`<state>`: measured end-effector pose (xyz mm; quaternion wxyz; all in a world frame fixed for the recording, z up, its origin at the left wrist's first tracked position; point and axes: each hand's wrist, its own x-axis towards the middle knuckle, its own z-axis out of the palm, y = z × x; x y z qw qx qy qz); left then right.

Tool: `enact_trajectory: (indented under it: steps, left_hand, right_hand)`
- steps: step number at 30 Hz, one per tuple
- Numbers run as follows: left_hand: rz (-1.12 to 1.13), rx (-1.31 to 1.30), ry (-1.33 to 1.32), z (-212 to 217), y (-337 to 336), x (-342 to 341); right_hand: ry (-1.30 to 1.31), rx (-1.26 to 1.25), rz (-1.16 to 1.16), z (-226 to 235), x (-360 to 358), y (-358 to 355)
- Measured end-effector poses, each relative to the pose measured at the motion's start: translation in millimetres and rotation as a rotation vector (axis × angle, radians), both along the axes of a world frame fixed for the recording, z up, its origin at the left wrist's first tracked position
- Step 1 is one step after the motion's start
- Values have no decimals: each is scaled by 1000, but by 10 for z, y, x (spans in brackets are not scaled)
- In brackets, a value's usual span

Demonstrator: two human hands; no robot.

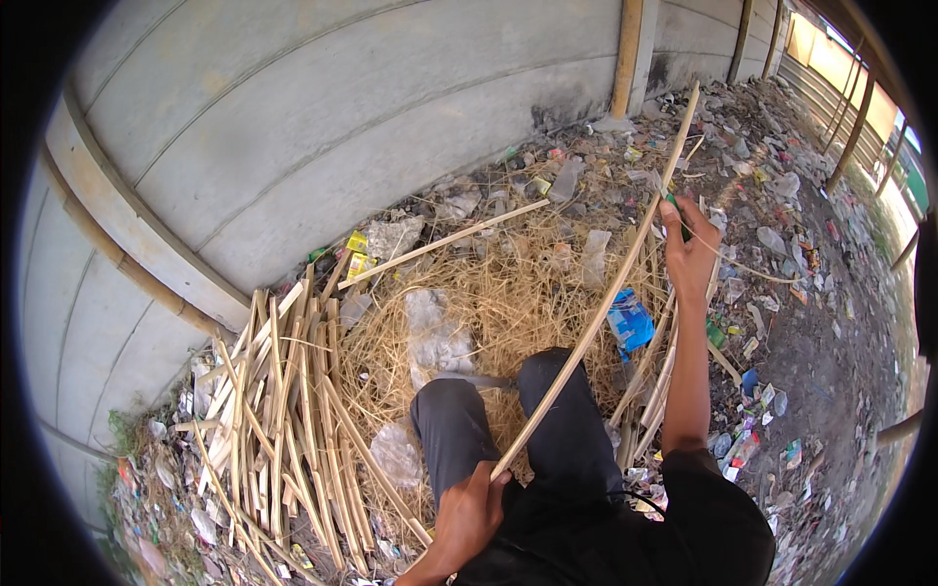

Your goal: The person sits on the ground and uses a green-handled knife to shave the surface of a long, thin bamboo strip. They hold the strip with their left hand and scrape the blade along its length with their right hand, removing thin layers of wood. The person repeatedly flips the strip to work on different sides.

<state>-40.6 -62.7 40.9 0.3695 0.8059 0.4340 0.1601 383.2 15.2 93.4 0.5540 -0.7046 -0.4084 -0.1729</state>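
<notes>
While hands (472, 518) (692, 244) hold a strip (582, 339), blue packet (630, 320) nearby, contents unclear

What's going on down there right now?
The person sits with a long pale strip slanting up over the legs. The left hand holds its lower part; the right hand, farther up, is closed around a small green object right at the strip. What that object is can't be made out. Thin straw-coloured shavings lie heaped in front of the knees. More strips lie in a loose pile on the left.
</notes>
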Motion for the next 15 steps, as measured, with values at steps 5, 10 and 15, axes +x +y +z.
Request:
enact_trajectory:
  steps: [5, 10, 15]
  left_hand:
    - [9, -86, -29, -97, -3, -115]
    - [30, -233, -132, -104, 151, -107]
    - [47, -423, -298, -111, 368, 101]
  right_hand:
    - [38, 261, 55, -298, 693, 62]
    - [471, 64, 343, -206, 290, -230]
    - [224, -101, 556, -498, -761, -437]
